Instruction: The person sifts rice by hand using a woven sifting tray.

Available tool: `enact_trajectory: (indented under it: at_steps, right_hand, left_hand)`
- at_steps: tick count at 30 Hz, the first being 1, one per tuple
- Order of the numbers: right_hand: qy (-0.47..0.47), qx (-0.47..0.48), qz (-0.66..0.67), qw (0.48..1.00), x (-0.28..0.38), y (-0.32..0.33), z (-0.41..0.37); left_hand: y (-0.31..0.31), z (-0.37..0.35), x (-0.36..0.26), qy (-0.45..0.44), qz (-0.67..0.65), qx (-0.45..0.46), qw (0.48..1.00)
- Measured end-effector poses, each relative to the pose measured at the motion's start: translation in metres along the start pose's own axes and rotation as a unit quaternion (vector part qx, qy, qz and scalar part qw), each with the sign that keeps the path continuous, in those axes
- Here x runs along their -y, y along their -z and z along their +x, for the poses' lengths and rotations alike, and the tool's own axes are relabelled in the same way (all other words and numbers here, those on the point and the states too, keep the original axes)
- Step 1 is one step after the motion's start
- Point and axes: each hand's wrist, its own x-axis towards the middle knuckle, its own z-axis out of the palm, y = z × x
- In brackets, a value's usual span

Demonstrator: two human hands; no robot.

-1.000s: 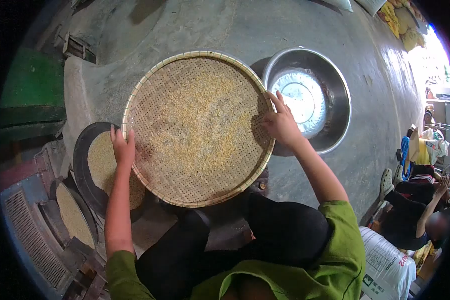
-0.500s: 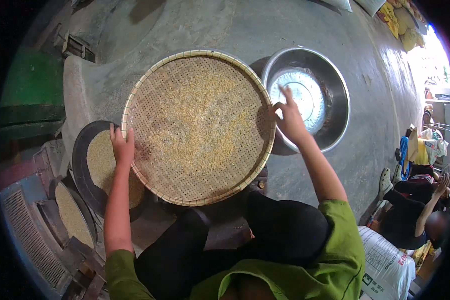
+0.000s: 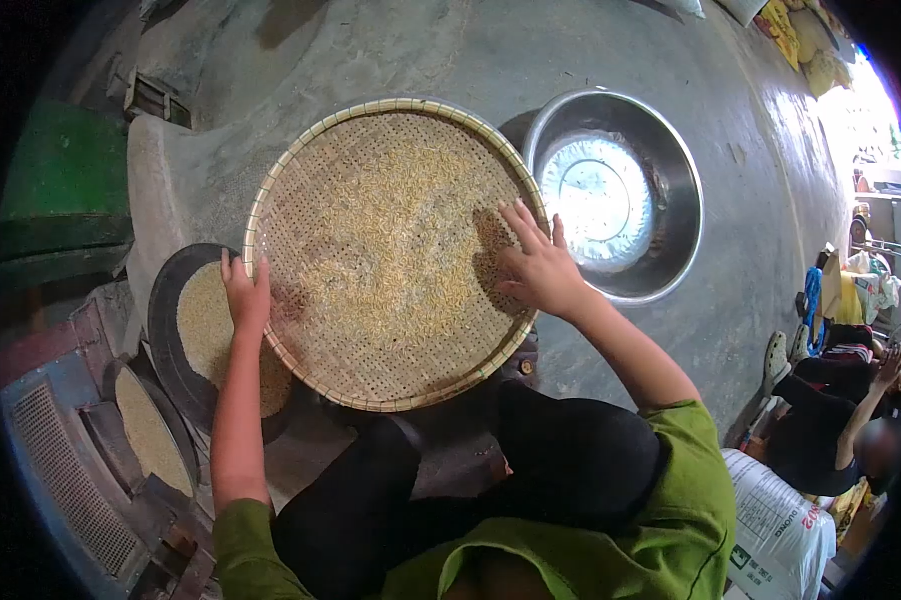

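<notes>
A round woven winnowing basket with a bamboo rim lies in front of me above my knees. Unhusked-looking yellowish grain is spread thinly over its weave. At the basket's left edge, my left hand grips the rim, fingers partly behind it. My right hand reaches over the right rim with its fingers apart, close above the edge of the grain. Just beyond that hand stands a wide metal basin, its shiny bottom showing.
Left of the basket is a dark round pan of grain, partly hidden by my forearm, with another grain-filled pan nearer me. A green machine part stands far left. On the right are a printed white sack and a seated person.
My right hand has moved left from beside the basin to over the basket's right side, and its pinched fingers have spread. My left hand stays on the rim.
</notes>
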Motion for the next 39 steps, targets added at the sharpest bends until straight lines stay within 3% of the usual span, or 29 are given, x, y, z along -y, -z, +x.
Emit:
enact_trajectory:
  at_steps: [10, 20, 23, 27, 29, 32, 36, 39]
  right_hand:
    - [-0.075, 0.045, 0.025, 0.996, 0.004, -0.013, 0.002]
    - [-0.032, 0.019, -0.024, 0.999, -0.004, -0.022, -0.002]
    - [-0.056, -0.024, 0.037, 0.997, -0.018, -0.012, -0.004]
    - [-0.159, -0.145, 0.182, 0.959, -0.083, 0.000, -0.011]
    - [-0.180, -0.186, 0.094, 0.961, -0.111, -0.002, -0.020]
    - [-0.244, -0.180, 0.110, 0.947, -0.131, -0.013, -0.029]
    - [-0.183, -0.203, 0.229, 0.934, -0.130, -0.033, -0.022]
    - [-0.134, -0.205, 0.291, 0.925, -0.081, -0.010, -0.003]
  left_hand:
    - [0.001, 0.001, -0.001, 0.025, 0.003, 0.015, 1.000]
    - [-0.002, 0.002, 0.003, -0.004, 0.018, -0.007, 1.000]
    - [-0.001, 0.000, 0.002, -0.004, 0.011, -0.012, 1.000]
    - [-0.001, 0.000, 0.002, -0.012, 0.005, -0.012, 1.000]
    - [0.000, 0.002, 0.003, -0.013, 0.013, -0.010, 1.000]
    - [-0.001, 0.000, 0.002, -0.003, 0.014, -0.001, 1.000]
    - [0.000, 0.001, 0.001, 0.005, 0.008, -0.001, 1.000]
    - [0.000, 0.001, 0.000, 0.010, 0.011, 0.007, 1.000]
